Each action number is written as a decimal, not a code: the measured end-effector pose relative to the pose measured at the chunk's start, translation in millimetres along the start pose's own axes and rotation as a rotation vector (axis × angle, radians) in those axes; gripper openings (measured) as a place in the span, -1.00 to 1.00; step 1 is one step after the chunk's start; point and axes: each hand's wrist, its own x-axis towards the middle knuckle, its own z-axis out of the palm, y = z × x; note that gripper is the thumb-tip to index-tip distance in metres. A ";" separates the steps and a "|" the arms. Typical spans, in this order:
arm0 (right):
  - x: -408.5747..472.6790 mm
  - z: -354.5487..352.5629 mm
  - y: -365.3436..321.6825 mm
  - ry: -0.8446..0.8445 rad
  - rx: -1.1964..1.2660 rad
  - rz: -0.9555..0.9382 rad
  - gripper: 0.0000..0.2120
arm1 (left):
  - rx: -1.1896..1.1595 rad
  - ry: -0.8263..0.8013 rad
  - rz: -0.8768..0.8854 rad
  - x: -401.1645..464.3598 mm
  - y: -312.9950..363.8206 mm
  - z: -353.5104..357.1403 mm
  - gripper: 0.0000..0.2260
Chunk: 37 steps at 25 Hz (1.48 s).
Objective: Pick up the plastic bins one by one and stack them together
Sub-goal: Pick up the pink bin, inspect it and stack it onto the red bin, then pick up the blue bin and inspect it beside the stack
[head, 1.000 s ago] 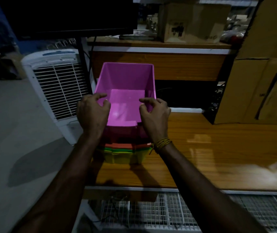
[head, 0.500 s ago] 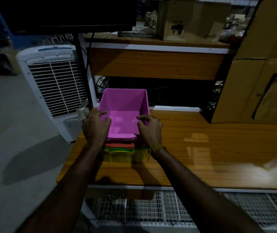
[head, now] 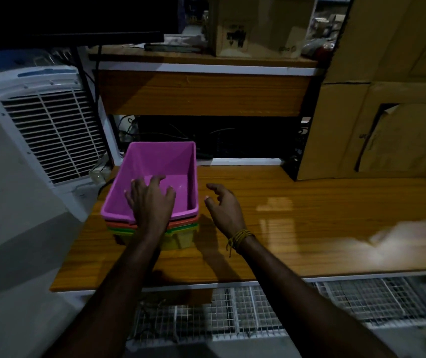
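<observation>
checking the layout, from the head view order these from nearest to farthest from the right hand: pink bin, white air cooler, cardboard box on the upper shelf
From the right hand:
1. pink bin, just to its left, top of the stack.
2. white air cooler, far left, on the floor beside the table.
3. cardboard box, up on the shelf at the back.

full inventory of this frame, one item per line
pink bin: 1, pink, top of stack, table's left end
bins under it: orange, green and yellow rims show, nested; count unclear
table: 1, wood
air cooler: 1, white, left of table
cardboard boxes: several, brown, right and on the shelf
wire mesh: white, below table edge
left hand: open, over pink bin's near rim
right hand: open, beside stack, off it; thread band on wrist
</observation>
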 end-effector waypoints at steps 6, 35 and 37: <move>-10.0 -100.0 59.7 0.126 0.020 0.048 -0.60 | -0.127 -0.077 0.170 -41.7 99.3 51.5 -0.64; -71.8 -527.0 348.0 0.675 -0.141 0.433 -0.60 | -0.232 -0.795 0.669 -292.3 522.1 345.1 -0.47; -54.8 -546.0 361.1 0.677 -0.161 0.441 -0.61 | -0.244 -0.811 0.677 -281.9 542.9 365.4 -0.46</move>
